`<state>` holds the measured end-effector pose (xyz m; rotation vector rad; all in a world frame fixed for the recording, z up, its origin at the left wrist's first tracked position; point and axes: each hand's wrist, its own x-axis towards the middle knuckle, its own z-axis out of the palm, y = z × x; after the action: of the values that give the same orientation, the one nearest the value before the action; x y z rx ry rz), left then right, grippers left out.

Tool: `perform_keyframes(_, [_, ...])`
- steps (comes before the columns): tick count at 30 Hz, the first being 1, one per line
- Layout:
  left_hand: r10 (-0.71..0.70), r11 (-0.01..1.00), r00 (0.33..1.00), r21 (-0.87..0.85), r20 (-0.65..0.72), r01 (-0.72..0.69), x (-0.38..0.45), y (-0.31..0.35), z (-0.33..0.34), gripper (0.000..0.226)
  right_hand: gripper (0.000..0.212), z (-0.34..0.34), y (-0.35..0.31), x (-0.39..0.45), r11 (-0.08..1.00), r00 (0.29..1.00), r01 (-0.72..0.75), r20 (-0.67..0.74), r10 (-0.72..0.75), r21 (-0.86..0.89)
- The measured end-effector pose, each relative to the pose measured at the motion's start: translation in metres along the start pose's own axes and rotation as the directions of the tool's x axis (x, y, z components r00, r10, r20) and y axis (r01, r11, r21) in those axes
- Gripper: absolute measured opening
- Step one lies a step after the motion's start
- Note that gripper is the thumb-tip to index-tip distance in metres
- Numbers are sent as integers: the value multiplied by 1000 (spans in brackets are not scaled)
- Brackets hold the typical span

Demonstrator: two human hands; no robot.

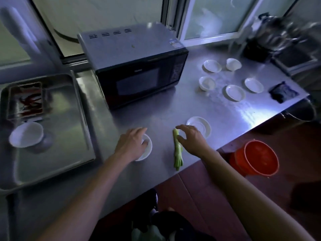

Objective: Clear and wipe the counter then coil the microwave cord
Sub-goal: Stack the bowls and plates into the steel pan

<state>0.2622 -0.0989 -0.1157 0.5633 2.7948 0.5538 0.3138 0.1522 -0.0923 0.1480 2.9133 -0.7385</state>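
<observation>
On the steel counter point(225, 108) my left hand point(132, 143) covers a small white bowl point(147, 152), fingers curled over its rim. My right hand point(191, 138) hovers over a green vegetable stalk point(177, 151) that lies near the front edge, thumb and fingers bent around its upper end. A white dish point(201, 125) sits just behind that hand. Further back right stand several white dishes and bowls point(235, 92). A black microwave point(137, 66) stands at the back; its cord is not visible. A dark cloth point(283, 92) lies at the counter's right end.
A large steel tray point(52, 153) at the left holds a white bowl point(27, 134) and a small pan of red chillies point(26, 100). An orange bucket point(255, 158) stands on the floor below the counter's edge. Pots point(278, 35) crowd the back right corner.
</observation>
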Motion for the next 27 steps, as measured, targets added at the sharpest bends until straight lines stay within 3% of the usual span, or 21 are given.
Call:
perform_keyframes(4, [144,988,989,55,26,-146,12,50,6,55,42,-14,26,-35,978,983,-158,-77,169,133])
perform_keyframes(8, [253,958,964,118,81,-261,25,99,13,53,45,-35,59,-61,970,967,-202,-132,220,138])
perform_keyframes(23, [398,857,876,230,271,-461,119,323,98,54,44,-122,275,-95,911,893,-338,-225,389,236])
perform_keyframes(27, [406,843,863,242,300,-481,141,365,122,54,47,-141,318,-95,920,905,-353,-189,381,168])
